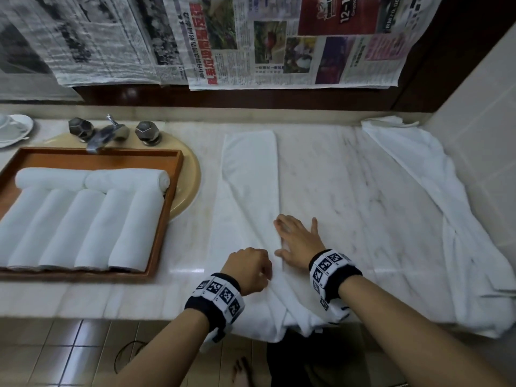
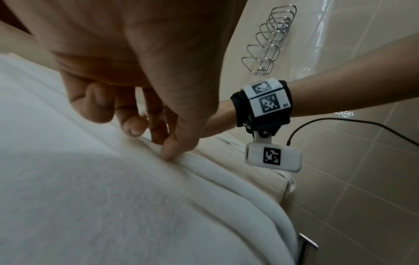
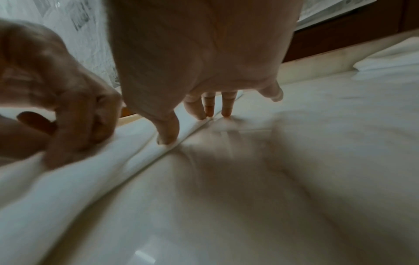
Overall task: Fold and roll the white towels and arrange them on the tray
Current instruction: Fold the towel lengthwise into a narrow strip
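Fingers [image 3: 209,107] of the right hand [image 1: 297,241] lie straight and spread, tips pressing flat on the right edge of the folded towel [image 1: 250,191] where it meets the marble counter [image 1: 349,177]; thumb likewise down on the cloth in the right wrist view; nothing grasped. Left hand [image 1: 248,270] sits just beside it, nearer the counter's front edge; fingers curled, thumb and fingertips [image 2: 169,152] pinching a ridge of the towel's folded edge in the left wrist view.

Folded towel: a long narrow strip running from near the back of the counter toward the person; near end bunched and hanging over the front edge; lies between the tray and the loose cloth.

Wooden tray [image 1: 167,208]: to the left, resting over the round basin [image 1: 190,174]; holds five rolled towels [image 1: 92,227] side by side, touching, with two more rolled towels [image 1: 92,178] laid crosswise at their far ends.

Second white cloth [image 1: 435,213]: unfolded, spread along the right side of the counter up to the tiled wall, well apart from the hands.

Tap [image 1: 109,132] behind the tray; white saucer [image 1: 16,129] at far left; newspaper sheets [image 1: 251,40] hang above the counter; both wrists carry marker bands [image 1: 332,270].
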Demonstrator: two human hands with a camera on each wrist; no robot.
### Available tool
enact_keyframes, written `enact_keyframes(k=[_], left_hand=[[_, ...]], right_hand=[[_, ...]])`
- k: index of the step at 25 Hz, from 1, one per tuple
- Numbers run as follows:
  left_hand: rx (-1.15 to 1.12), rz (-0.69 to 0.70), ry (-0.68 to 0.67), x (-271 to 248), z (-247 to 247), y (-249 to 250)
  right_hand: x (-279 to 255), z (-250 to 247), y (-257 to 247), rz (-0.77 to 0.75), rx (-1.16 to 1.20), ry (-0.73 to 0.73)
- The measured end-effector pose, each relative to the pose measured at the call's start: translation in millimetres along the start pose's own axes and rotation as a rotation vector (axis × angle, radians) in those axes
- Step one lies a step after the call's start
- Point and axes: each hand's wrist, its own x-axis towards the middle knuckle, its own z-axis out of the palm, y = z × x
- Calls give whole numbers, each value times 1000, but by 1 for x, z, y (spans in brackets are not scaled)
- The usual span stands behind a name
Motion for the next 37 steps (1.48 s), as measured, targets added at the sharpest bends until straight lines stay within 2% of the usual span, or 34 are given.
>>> enact_keyframes(k=[2,4,8,11,15,18,22,27,32,34,37], left_hand=[[-14,-8,58,-13,-5,-13],[-49,-13,105,-25,-5,-27],[7,143,-48,-36,10,-10],[61,219,-68,-37,29,7],[-9,188,-36,-59,29,-20],[46,181,-76,-77,31,-32],[-46,225,-79,-87,46,-24],[-173,84,39,-111,45,-61],[-344,25,112,-123,47,-57],[-474,-51,150,-127,49,-60],[-724,-263,275,-132,57,-66]], right_hand=[[0,-1,-4,33,16,-5],[-1,3,-11,39,28,54],[-9,16,-20,18,109,183],[-13,10,-20,37,123,99],[-21,10,-18,19,108,-39],[-25,15,-19,29,109,-50],[-27,17,-22,54,122,-63],[-31,18,-25,77,163,-70],[-32,16,-28,82,170,-76],[-32,18,-28,88,196,-88],[-31,12,-37,154,150,-140]])
